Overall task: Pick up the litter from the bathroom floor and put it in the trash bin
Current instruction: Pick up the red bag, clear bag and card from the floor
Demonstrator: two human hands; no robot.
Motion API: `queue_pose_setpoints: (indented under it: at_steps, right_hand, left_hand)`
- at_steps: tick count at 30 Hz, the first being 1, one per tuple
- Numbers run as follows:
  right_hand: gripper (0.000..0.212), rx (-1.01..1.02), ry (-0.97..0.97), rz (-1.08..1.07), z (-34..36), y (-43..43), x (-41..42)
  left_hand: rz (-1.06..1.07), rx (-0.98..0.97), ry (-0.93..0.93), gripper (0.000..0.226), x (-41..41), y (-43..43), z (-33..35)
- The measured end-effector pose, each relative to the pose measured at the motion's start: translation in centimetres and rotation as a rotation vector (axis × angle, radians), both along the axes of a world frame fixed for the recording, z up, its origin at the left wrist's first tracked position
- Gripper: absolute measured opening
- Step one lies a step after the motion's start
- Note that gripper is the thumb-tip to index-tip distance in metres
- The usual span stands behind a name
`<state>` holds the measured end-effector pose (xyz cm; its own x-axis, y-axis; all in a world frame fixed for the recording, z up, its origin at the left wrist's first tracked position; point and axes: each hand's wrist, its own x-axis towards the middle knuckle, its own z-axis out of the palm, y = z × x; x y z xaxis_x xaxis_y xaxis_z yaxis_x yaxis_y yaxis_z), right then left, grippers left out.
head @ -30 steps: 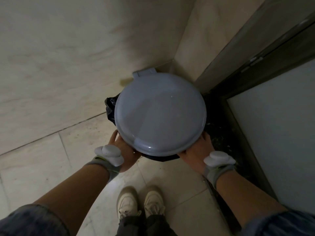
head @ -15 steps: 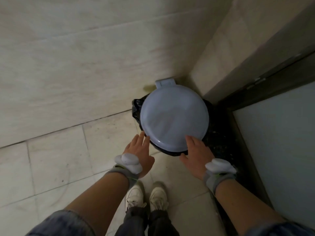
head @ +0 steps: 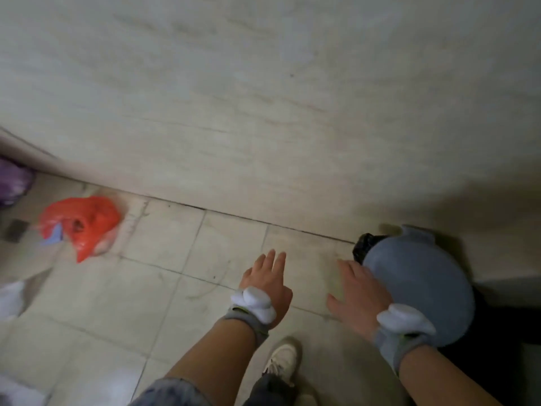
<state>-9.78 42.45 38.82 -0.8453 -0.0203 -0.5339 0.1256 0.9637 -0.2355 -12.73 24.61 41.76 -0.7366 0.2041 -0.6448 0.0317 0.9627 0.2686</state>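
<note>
Left hand, right hand drawn back from bin lid, fingers spread; red bag well left.

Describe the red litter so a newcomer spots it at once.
Follow the wall leftward along the tiled floor. A crumpled red plastic bag lies there. Only it is bright red; the purple bundle further left is darker.

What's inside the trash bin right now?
Only the shut grey lid and black liner poking out under its rim show; the lid covers any contents.
</note>
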Motion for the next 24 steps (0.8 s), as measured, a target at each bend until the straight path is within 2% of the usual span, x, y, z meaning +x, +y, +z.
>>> queue_pose_setpoints:
  at_steps: [7,12,19,22,24]
  right_hand:
    - [0.075,-0.004,0.076,0.256,4.6,-10.6,-3.5]
    - [0.072,-0.037,0.104,0.413,6.9,-18.7,-5.5]
    - [0.074,-0.069,0.12,0.634,6.8,-33.7,-8.1]
    - [0.079,-0.062,0.114,0.7,4.6,-42.2,-10.3]
    - [0.082,-0.053,0.084,0.71,4.4,-45.0,-10.8]
  left_hand:
    - [0.277,-0.028,0.085,0.069,1.8,-10.4,5.5]
    - [0.432,-0.054,0.126,0.069,2.9,-17.7,7.1]
    - [0.628,-0.091,0.175,0.07,3.1,-32.0,6.7]
    - [0.716,-0.106,0.17,0.07,2.5,-41.0,4.8]
    - [0.752,-0.107,0.146,0.069,2.5,-43.8,4.4]
